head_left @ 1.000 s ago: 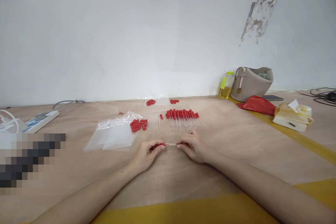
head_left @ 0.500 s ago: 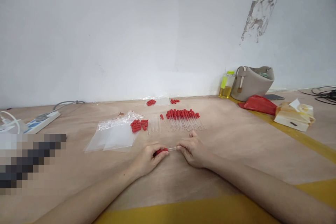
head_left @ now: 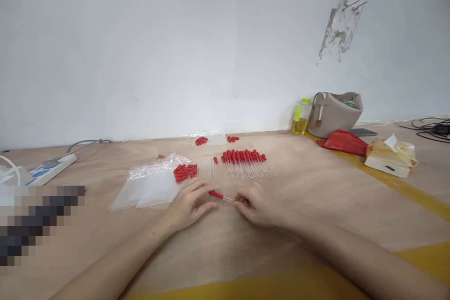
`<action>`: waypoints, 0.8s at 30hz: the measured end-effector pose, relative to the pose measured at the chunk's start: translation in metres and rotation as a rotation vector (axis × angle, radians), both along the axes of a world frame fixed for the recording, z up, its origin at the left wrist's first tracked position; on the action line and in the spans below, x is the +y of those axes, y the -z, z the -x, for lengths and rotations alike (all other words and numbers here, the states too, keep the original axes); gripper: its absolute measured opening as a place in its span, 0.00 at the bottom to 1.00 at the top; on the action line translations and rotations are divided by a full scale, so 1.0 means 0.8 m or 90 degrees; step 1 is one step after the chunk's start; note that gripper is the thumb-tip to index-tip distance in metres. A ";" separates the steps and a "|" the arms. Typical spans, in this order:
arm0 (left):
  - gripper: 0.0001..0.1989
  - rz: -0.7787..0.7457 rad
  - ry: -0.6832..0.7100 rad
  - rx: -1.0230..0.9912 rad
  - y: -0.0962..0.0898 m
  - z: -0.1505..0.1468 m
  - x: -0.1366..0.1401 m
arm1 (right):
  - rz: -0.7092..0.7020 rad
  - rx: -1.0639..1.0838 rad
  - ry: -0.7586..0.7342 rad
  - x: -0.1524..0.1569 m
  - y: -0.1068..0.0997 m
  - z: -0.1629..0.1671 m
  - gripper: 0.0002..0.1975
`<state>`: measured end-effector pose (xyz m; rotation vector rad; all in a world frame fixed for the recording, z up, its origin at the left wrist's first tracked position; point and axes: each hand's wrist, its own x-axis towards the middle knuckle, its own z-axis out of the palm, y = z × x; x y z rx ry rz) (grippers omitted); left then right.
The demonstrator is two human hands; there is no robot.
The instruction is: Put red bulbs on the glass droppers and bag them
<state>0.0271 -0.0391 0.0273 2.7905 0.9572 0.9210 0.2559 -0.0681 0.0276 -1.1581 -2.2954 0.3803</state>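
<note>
My right hand [head_left: 255,204] pinches the clear tube of a dropper [head_left: 217,194], whose red rubber bulb points left. Beside that bulb my left hand [head_left: 191,201] is open, thumb and fingers apart, with nothing between them. Beyond the hands lies a row of droppers [head_left: 244,161] with red bulbs toward the wall. One more dropper [head_left: 215,161] lies just left of the row. Several bare clear tubes [head_left: 206,169] lie next to a heap of loose red bulbs [head_left: 183,173].
Clear plastic zip bags [head_left: 151,187] lie at left, near a power strip [head_left: 52,168]. More red bulbs [head_left: 201,140] sit by the wall. Toward the right stand a bottle of yellow liquid [head_left: 300,117], a grey bag [head_left: 333,115], a red pouch [head_left: 343,142] and a tissue pack [head_left: 392,157].
My left hand has let go of the red bulb and opened, drawing back left. The dropper, still in my right hand, now tilts with its bulb end raised toward the wall.
</note>
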 end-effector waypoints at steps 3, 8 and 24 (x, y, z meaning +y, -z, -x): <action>0.15 -0.094 -0.176 -0.024 0.003 0.028 0.027 | 0.086 0.034 0.093 0.027 -0.009 -0.003 0.08; 0.12 -0.080 -0.374 -0.032 0.018 0.065 0.062 | 0.128 0.074 0.267 0.095 -0.025 0.016 0.08; 0.10 0.067 -0.383 -0.055 0.028 0.069 0.075 | 0.012 -0.119 0.417 0.135 0.007 0.078 0.15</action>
